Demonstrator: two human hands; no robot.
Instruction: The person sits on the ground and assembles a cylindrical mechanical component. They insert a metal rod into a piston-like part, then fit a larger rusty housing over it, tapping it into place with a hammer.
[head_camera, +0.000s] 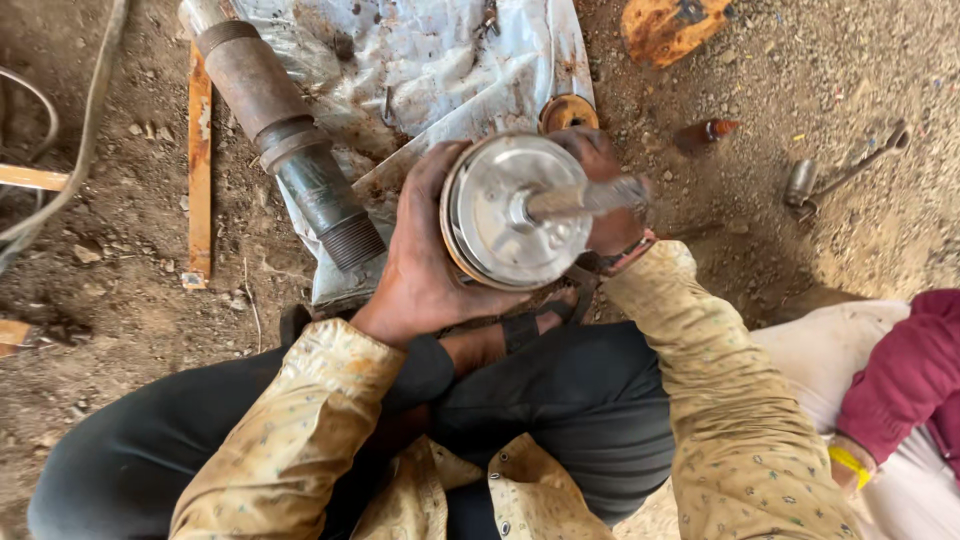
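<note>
- We hold a round metal piston assembly (510, 212) upright over our lap, its shiny disc face turned up to the camera and a short rod (580, 200) rising from its centre.
- Our left hand (420, 250) is wrapped around the rim on the left side, fingers closed on it.
- Our right hand (600, 190) grips the far right edge, fingers curled behind the disc and the rod.
- We judge the step in hand to be steadying and inspecting or turning the part; a further move would call for a firm two-handed grip, as the part looks heavy and greasy.
- Just beyond lies a rusty threaded tube (290, 140) on a dirty plastic sheet (440, 60).
- Farther right, a wrench (845, 175) rests on the dirt, well apart.
</note>
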